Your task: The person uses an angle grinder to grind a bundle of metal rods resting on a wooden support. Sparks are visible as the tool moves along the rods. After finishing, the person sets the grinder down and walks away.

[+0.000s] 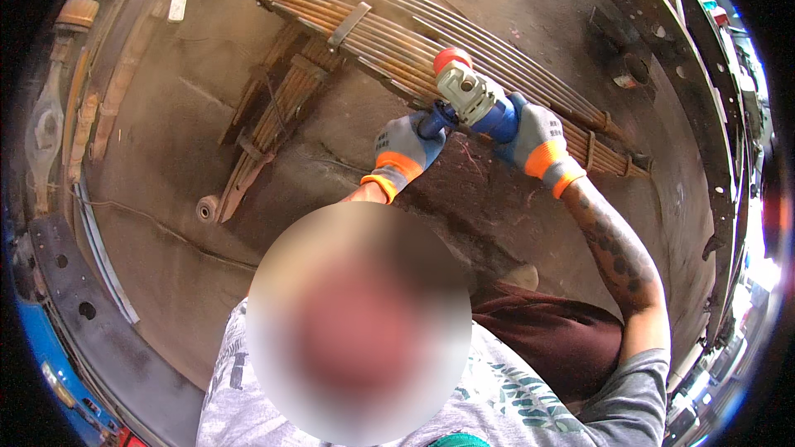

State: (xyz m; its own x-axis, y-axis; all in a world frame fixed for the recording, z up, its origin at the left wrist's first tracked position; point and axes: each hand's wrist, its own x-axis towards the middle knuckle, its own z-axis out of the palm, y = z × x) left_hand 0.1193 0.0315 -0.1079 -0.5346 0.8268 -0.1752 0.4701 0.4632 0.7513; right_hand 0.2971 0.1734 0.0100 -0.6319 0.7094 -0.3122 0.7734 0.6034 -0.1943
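A person in a grey patterned shirt works over a dusty concrete floor [513,0], seen from above. Two gloved hands hold one angle grinder [470,98] between them. The left hand [406,149], in a grey and orange glove, is curled shut around the dark side handle. The right hand [534,139], in a matching glove, is wrapped closed around the blue body of the tool. The grinder sits at the picture's upper middle, its long axis running from lower right, in the right hand, up toward the upper left, with the pale metal head and a red-orange cap at the far end. That head is just above one long leaf spring pack [414,41], a stack of rusty curved steel strips lying across the floor. A second, shorter leaf spring pack [273,116] lies to its left, pointing down the picture.
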